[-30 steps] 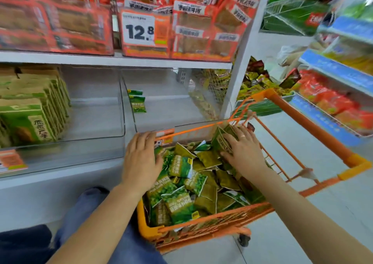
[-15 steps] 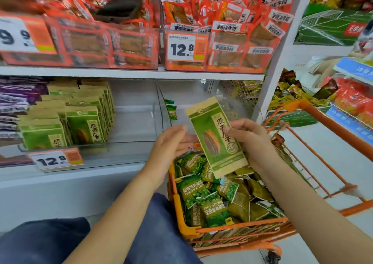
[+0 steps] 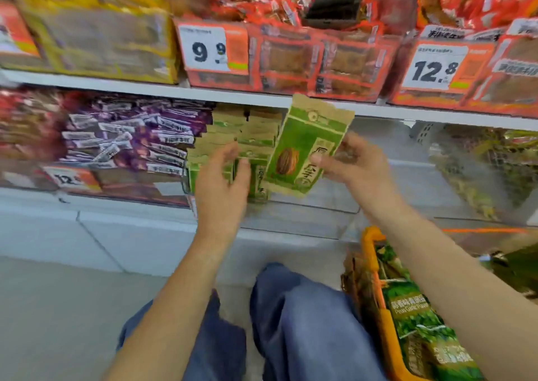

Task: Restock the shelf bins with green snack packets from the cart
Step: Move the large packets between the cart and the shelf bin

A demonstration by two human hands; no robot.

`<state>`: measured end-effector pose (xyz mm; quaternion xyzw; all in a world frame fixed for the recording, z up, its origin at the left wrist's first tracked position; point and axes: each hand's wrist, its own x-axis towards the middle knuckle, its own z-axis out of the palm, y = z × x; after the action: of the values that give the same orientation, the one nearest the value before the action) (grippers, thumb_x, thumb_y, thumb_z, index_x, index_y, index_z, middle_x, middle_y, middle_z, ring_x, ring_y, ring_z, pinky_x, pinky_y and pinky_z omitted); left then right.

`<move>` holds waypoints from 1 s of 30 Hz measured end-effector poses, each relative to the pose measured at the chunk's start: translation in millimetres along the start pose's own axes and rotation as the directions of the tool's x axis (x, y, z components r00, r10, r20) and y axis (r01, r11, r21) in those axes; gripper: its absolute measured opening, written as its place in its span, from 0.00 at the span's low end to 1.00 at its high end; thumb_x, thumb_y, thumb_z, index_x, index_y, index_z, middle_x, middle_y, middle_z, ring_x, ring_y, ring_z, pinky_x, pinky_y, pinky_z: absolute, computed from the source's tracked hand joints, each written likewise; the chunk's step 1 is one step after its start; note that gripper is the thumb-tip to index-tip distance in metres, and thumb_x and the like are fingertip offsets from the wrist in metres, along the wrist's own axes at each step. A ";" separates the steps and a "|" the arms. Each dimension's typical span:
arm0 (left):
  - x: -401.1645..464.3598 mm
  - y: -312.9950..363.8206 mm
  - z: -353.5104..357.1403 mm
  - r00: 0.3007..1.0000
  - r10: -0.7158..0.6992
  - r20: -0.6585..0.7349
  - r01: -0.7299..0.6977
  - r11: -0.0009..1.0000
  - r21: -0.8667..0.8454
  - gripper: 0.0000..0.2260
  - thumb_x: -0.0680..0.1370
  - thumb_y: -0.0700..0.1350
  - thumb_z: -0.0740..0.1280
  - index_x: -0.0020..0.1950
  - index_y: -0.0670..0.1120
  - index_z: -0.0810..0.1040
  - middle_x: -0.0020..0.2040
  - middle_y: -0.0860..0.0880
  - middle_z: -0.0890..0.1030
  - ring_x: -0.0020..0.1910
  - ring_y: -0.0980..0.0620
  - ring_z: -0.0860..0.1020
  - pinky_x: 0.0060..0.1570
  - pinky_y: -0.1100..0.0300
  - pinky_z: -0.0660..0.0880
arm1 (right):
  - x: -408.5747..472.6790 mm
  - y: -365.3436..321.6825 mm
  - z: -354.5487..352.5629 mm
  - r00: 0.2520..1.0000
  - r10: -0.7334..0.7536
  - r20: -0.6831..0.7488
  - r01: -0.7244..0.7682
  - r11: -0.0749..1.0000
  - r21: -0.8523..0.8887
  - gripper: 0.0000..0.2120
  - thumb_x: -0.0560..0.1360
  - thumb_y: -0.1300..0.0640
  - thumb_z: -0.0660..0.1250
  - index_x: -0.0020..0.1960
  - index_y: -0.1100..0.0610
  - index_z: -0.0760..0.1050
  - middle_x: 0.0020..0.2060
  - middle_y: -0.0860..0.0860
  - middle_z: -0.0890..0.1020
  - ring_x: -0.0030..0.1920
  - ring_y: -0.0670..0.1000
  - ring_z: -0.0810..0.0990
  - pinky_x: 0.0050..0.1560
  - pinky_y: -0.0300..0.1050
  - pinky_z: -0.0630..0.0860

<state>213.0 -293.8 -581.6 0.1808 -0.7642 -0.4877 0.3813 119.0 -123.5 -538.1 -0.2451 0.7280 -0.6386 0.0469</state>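
1. Here you were mid-placement: your right hand (image 3: pixel 353 165) pinched one green packet (image 3: pixel 308 145) by its right edge, thumb on the front, holding it tilted in front of the shelf bin (image 3: pixel 317 206).
2. Your left hand (image 3: pixel 222 188) had loosely spread fingers at the row (image 3: pixel 233 147) of matching packets standing in the bin; contact was too blurred to tell.
3. The next move probably called for parting or steadying that row, then sliding the packet in upright at its right end.
4. The cart (image 3: pixel 375 267) by your right knee held more packets.
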 end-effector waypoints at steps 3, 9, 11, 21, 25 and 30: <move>17.5 -38.7 -11.7 0.979 0.050 -0.197 -0.006 0.976 0.218 0.20 0.78 0.39 0.63 0.71 0.42 0.68 0.66 0.46 0.72 0.66 0.50 0.68 0.65 0.63 0.61 | 26.8 25.3 34.9 0.995 -0.098 -0.010 0.097 0.991 -0.094 0.12 0.72 0.65 0.72 0.54 0.56 0.77 0.47 0.51 0.82 0.49 0.52 0.80 0.54 0.53 0.78; 19.0 -89.4 -4.6 0.988 -0.035 -0.153 0.077 0.958 0.277 0.27 0.77 0.40 0.63 0.75 0.40 0.60 0.72 0.41 0.65 0.71 0.42 0.62 0.70 0.44 0.62 | 46.1 92.7 80.6 0.998 -0.039 0.049 0.050 0.965 -0.256 0.12 0.72 0.62 0.72 0.53 0.54 0.76 0.46 0.47 0.81 0.47 0.50 0.80 0.54 0.50 0.78; 22.0 -92.5 -2.9 0.987 -0.050 -0.153 0.091 0.957 0.276 0.27 0.76 0.40 0.64 0.74 0.40 0.61 0.72 0.40 0.65 0.70 0.41 0.63 0.67 0.43 0.64 | 50.6 101.9 86.9 0.996 -0.065 0.062 0.084 0.918 -0.389 0.14 0.71 0.59 0.74 0.56 0.56 0.77 0.47 0.51 0.82 0.47 0.52 0.80 0.52 0.51 0.77; 16.3 -79.8 -5.1 0.979 -0.021 -0.203 0.080 0.955 0.285 0.30 0.76 0.42 0.64 0.76 0.40 0.58 0.75 0.42 0.61 0.74 0.44 0.58 0.72 0.45 0.59 | 48.8 96.9 91.2 0.997 0.082 -0.004 -0.067 0.779 -0.623 0.22 0.70 0.46 0.74 0.51 0.55 0.66 0.39 0.51 0.79 0.46 0.56 0.80 0.37 0.44 0.67; 0.2 -49.6 0.4 0.965 0.211 -0.153 -0.156 0.938 0.310 0.29 0.75 0.41 0.61 0.75 0.39 0.59 0.75 0.41 0.60 0.76 0.43 0.56 0.74 0.47 0.54 | 29.6 70.3 63.6 0.994 0.106 0.032 -0.072 0.840 -0.538 0.26 0.69 0.42 0.73 0.59 0.54 0.68 0.44 0.48 0.78 0.49 0.49 0.78 0.46 0.45 0.72; -40.3 11.3 49.3 0.919 0.354 0.175 -0.384 0.905 0.183 0.22 0.75 0.40 0.61 0.70 0.42 0.68 0.68 0.44 0.70 0.70 0.47 0.64 0.70 0.67 0.53 | -30.5 43.9 -46.2 0.985 -0.105 -0.136 0.016 0.844 -0.536 0.15 0.74 0.51 0.70 0.59 0.53 0.72 0.40 0.43 0.80 0.45 0.46 0.80 0.48 0.42 0.74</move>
<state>202.6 -232.5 -599.5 0.0385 -0.8571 -0.3326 0.3914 115.0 -66.1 -579.0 -0.2195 0.8697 -0.4303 -0.1017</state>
